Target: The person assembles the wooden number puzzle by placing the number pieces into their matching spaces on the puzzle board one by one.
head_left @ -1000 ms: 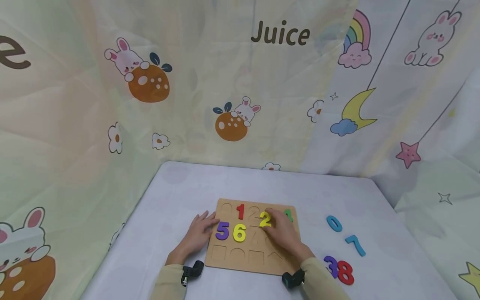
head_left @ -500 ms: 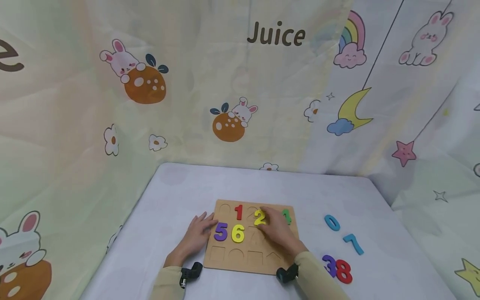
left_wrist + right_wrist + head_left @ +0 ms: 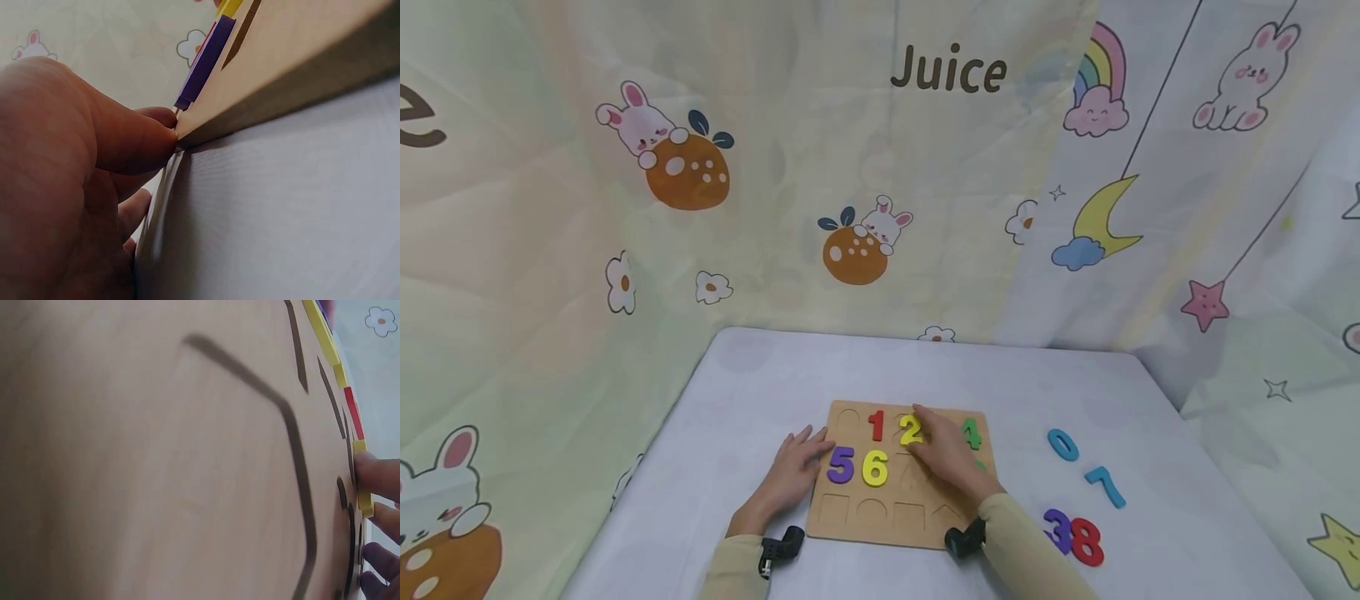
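A wooden number board (image 3: 842, 529) lies on the table. My right hand (image 3: 949, 450) pinches a yellow number 2 (image 3: 910, 429) over the top row, at the recess right of the red number 1 (image 3: 876, 426). In the right wrist view, thumb and fingers hold the yellow 2 (image 3: 364, 478) at the board's surface; whether it is seated I cannot tell. My left hand (image 3: 793, 468) rests at the board's left edge, its thumb touching the corner in the left wrist view. A purple 5 (image 3: 840, 465), a yellow 6 (image 3: 875, 468) and a green 4 (image 3: 972, 433) are on the board.
Right of the board, a blue 0 (image 3: 1063, 445) and a blue 7 (image 3: 1105, 487) lie loose on the white table (image 3: 775, 367). Nearer, a purple 3 (image 3: 1058, 531) touches a red 8 (image 3: 1086, 542). Printed cloth walls (image 3: 775, 250) stand around the table. Several bare recesses show on the board.
My right hand has moved left with the yellow number 2, from beside the recess to over it, uncovering more of the green 4. My left hand has stayed at the board's edge.
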The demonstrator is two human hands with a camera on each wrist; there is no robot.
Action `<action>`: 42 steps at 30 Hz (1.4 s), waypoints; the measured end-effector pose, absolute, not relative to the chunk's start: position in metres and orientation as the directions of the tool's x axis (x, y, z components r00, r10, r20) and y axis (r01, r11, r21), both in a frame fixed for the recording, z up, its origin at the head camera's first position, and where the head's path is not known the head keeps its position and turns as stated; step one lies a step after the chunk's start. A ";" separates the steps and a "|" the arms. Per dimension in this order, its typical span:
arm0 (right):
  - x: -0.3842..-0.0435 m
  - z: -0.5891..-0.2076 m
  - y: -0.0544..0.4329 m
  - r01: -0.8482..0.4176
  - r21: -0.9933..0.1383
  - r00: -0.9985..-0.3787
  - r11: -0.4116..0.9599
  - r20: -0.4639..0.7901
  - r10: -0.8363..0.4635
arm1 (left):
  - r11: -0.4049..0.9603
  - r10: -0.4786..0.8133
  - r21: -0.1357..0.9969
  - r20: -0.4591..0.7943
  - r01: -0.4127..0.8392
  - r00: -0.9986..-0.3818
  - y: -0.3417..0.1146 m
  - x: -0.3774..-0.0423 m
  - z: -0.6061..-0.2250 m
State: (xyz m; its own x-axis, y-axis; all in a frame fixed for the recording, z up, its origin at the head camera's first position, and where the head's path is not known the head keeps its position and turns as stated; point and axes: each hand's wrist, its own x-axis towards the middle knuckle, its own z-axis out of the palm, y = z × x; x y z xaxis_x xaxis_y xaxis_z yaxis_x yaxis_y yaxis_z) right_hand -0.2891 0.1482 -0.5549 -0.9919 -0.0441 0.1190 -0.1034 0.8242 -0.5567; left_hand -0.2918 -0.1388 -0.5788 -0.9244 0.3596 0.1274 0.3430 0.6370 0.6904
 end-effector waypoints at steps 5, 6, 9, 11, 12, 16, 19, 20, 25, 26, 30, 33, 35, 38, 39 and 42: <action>-0.292 -0.557 0.144 -0.103 -0.541 -0.991 0.835 0.129 -0.039 | 0.639 0.358 0.692 0.118 0.335 -0.926 -0.139 -0.292 -0.579; -0.293 -0.557 0.143 -0.098 -0.541 -0.991 0.835 0.129 -0.032 | 0.638 0.359 0.691 0.123 0.340 -0.925 -0.139 -0.292 -0.579; -0.294 -0.557 0.141 -0.076 -0.558 -0.991 0.827 0.131 -0.003 | 0.640 0.355 0.694 0.115 0.331 -0.928 -0.139 -0.292 -0.579; -0.294 -0.557 0.140 -0.064 -0.573 -0.991 0.817 0.134 0.016 | 0.639 0.351 0.699 0.107 0.322 -0.930 -0.138 -0.292 -0.578; -0.295 -0.558 0.139 -0.058 -0.580 -0.990 0.813 0.135 0.026 | 0.637 0.351 0.701 0.105 0.319 -0.931 -0.138 -0.291 -0.578; -0.295 -0.559 0.139 -0.072 -0.570 -0.988 0.818 0.153 0.020 | 0.629 0.353 0.706 0.113 0.325 -0.929 -0.138 -0.291 -0.577; -0.295 -0.559 0.140 -0.086 -0.540 -0.988 0.837 0.155 -0.002 | 0.627 0.351 0.708 0.116 0.325 -0.929 -0.139 -0.290 -0.577; -0.295 -0.560 0.140 -0.091 -0.531 -0.988 0.842 0.156 -0.009 | 0.628 0.349 0.709 0.110 0.320 -0.931 -0.139 -0.290 -0.576; -0.295 -0.560 0.140 -0.093 -0.533 -0.988 0.841 0.152 -0.013 | 0.640 0.352 0.700 0.100 0.317 -0.931 -0.138 -0.290 -0.575; -0.295 -0.560 0.140 -0.090 -0.537 -0.989 0.839 0.148 -0.012 | 0.639 0.354 0.700 0.103 0.320 -0.930 -0.138 -0.290 -0.575; -0.295 -0.561 0.139 -0.081 -0.566 -0.991 0.820 0.136 -0.004 | 0.640 0.356 0.696 0.106 0.325 -0.928 -0.138 -0.291 -0.575; -0.294 -0.561 0.139 -0.075 -0.597 -0.992 0.799 0.126 0.002 | 0.645 0.355 0.695 0.097 0.319 -0.930 -0.138 -0.291 -0.576; -0.293 -0.560 0.138 -0.071 -0.608 -0.993 0.791 0.121 0.003 | 0.646 0.354 0.695 0.093 0.315 -0.931 -0.138 -0.292 -0.576; -0.291 -0.559 0.138 -0.075 -0.614 -0.992 0.786 0.123 0.002 | 0.644 0.354 0.697 0.094 0.316 -0.930 -0.138 -0.292 -0.576; -0.290 -0.559 0.138 -0.071 -0.613 -0.993 0.787 0.121 0.004 | 0.644 0.356 0.695 0.096 0.318 -0.930 -0.138 -0.292 -0.576; -0.288 -0.558 0.138 -0.070 -0.613 -0.993 0.787 0.120 0.005 | 0.650 0.360 0.687 0.097 0.324 -0.928 -0.138 -0.293 -0.576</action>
